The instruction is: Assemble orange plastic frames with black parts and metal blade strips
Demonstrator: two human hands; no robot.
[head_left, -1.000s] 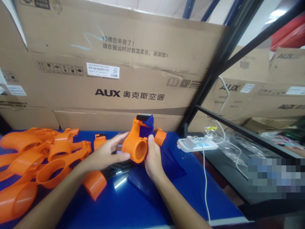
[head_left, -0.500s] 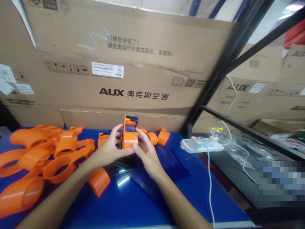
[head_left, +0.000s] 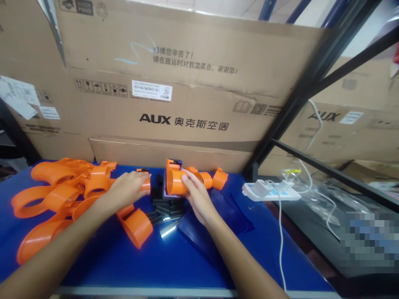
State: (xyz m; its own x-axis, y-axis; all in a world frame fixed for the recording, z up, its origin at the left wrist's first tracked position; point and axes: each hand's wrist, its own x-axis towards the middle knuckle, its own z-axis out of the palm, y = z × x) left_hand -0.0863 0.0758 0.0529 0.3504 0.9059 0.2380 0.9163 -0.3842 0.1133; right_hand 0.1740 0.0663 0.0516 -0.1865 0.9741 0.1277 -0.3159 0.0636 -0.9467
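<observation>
My right hand is closed on an orange ring-shaped plastic part, thumb against its side. A black and dark blue piece caps that part's top, and a dark flat object shows behind and below it. To the left, my left hand curls its fingers over a second orange ring-shaped part, which has a black piece on top; the hand hides much of it. Black plastic pieces lie between the hands. Closer to me, another orange ring rests tilted on the blue table surface.
Several orange parts are heaped at the left. More orange rings stand at the back, near dark blue sheets. A white power strip with cables sits at the right, beside a black frame post. Cardboard walls the back.
My left hand has let go of the orange part that both hands held and moved left onto another one. My right hand keeps the first part, now lower. The view has shifted slightly.
</observation>
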